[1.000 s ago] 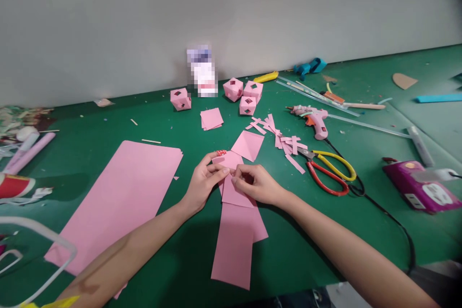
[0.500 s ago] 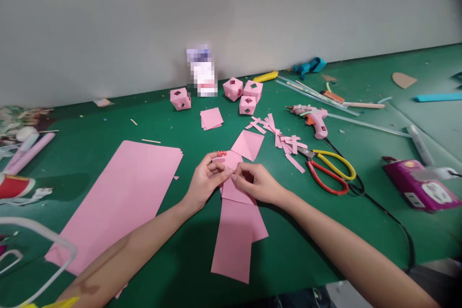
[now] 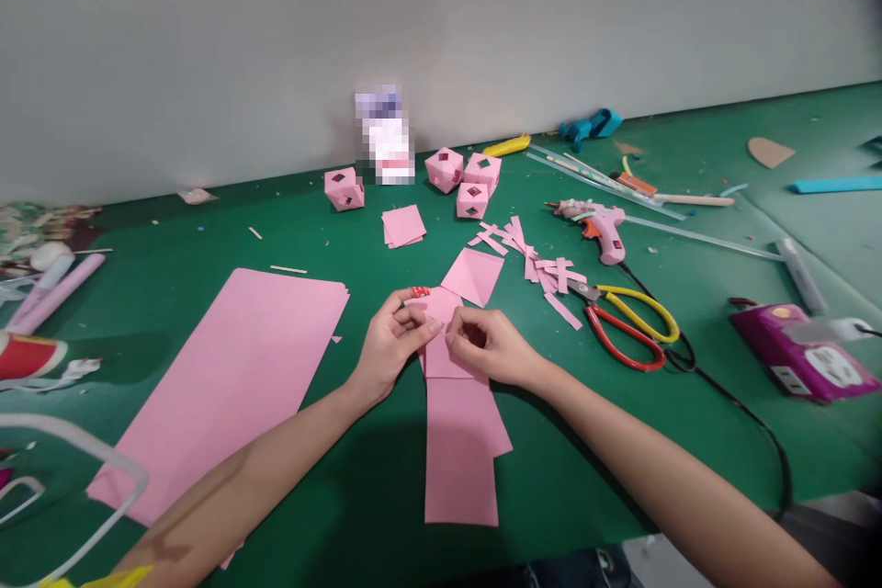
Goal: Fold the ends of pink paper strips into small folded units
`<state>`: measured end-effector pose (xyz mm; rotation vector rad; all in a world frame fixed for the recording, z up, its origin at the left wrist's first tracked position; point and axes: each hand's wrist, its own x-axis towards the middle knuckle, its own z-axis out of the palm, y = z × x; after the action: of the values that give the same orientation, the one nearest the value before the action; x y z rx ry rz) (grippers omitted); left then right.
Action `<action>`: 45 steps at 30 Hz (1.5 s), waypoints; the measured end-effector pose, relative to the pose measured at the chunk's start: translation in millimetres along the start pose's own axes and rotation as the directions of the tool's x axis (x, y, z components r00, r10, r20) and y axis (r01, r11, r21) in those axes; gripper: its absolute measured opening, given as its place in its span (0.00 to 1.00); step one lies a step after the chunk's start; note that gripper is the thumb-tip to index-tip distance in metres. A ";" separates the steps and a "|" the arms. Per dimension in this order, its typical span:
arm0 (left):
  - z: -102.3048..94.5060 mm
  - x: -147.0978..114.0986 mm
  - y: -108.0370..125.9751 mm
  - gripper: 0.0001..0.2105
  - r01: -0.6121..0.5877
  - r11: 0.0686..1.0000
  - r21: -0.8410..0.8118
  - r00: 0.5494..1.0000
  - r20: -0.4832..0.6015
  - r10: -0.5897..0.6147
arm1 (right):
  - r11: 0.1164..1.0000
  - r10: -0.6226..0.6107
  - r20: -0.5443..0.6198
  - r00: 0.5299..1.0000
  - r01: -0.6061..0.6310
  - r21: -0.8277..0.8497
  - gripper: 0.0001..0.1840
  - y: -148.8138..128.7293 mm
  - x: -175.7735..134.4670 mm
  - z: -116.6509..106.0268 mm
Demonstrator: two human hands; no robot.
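A long pink paper strip (image 3: 460, 450) runs toward me on the table, with a crosswise crease or edge just below my hands. My left hand (image 3: 396, 335) is at the upper left of the strip, thumb and fingers closed on its edge. Something red with white marks wraps the tip of one left finger. Opposite it, my right hand (image 3: 492, 347) is curled, its thumb and forefinger pinched at the strip's surface. Another pink piece shows from under the strip at the right. A folded pink square (image 3: 474, 276) lies just beyond my hands.
Pink sheets (image 3: 227, 386) lie left. Scissors (image 3: 630, 331), paper scraps (image 3: 537, 266) and a glue gun (image 3: 603, 225) with its black cord are on the right. Several pink paper cubes (image 3: 344, 189), small pink squares (image 3: 404, 227) and a yellow cutter (image 3: 508, 146) sit toward the wall.
The near end of the strip has swung right and now lies straighter toward me. My fingertips have parted slightly; both hands otherwise stay in nearly the same place.
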<state>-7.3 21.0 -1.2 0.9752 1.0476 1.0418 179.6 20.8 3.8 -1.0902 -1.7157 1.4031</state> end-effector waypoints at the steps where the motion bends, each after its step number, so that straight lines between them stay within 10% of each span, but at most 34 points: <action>1: 0.0 0.1 0.1 0.23 -0.004 1.000 -0.006 1.000 -0.006 0.004 | 1.000 0.004 0.001 1.000 -0.004 0.004 0.06 0.5 0.1 0.0; 45: 2.9 -2.1 0.8 0.28 0.027 0.990 -0.137 0.999 -0.038 -0.032 | 0.998 -0.009 0.025 1.000 0.008 0.064 0.07 1.8 -0.4 -1.3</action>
<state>-5.0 18.7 0.7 0.8287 1.0064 1.0977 181.2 21.1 2.4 -1.0336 -1.6796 1.4619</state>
